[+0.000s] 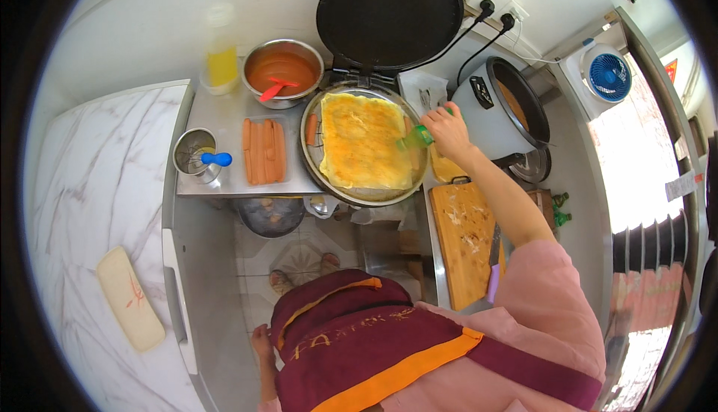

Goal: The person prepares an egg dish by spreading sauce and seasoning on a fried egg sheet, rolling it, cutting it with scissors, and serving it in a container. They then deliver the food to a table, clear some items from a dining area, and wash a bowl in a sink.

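My right hand (447, 130) is closed around a small green plastic bottle (415, 138), tipped with its end toward the griddle. Below it, a square, yellow egg-coated flatbread (364, 143) lies on the round electric griddle (313, 173), whose black lid (390, 16) stands raised behind. One sausage (311, 129) rests at the flatbread's left edge, and more sausage (408, 126) shows at its right edge. My left hand (261, 343) hangs low beside the maroon apron (364, 350); its fingers are partly hidden, and nothing is seen in it.
Left of the griddle are a bowl of red-brown sauce (280, 70), a tub of sausages (263, 151) and a metal cup with whisk (196, 154). On the right are a cutting board (463, 244), a purple-handled knife (494, 260), a large cooker (482, 115) and a blue fan (608, 77).
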Available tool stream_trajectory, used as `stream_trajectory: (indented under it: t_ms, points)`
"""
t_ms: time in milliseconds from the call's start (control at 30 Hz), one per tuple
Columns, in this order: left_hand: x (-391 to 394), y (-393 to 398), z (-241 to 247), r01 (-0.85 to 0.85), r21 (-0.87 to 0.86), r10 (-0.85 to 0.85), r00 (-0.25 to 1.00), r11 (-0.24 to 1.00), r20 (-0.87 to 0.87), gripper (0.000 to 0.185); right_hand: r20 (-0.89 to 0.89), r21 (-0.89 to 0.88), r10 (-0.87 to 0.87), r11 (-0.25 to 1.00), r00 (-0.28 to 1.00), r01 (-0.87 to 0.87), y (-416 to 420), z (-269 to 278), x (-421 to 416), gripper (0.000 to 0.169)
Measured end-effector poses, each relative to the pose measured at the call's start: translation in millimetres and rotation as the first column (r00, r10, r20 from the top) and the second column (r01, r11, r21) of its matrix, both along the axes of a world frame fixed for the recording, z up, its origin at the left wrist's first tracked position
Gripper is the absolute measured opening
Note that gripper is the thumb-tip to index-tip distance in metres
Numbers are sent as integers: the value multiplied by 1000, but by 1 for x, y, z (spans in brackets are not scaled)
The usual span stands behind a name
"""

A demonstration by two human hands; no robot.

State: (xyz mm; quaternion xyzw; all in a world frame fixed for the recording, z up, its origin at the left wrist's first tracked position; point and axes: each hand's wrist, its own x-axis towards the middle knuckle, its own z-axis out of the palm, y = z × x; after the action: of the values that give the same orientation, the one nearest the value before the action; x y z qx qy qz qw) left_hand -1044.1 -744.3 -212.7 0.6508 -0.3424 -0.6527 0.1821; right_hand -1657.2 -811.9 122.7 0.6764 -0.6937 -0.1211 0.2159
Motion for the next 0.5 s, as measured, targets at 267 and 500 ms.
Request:
stream_trajectory:
  t_ms: [267,500]
  points:
    - [22,18,7,-100,51,96,993,994,72,24,860,32,132,950,-492,311,-75,25,78,49]
    - [22,24,37,-293,152,283,956,944,83,25,887,-242,309,944,-342,226,-267,-18,219,54]
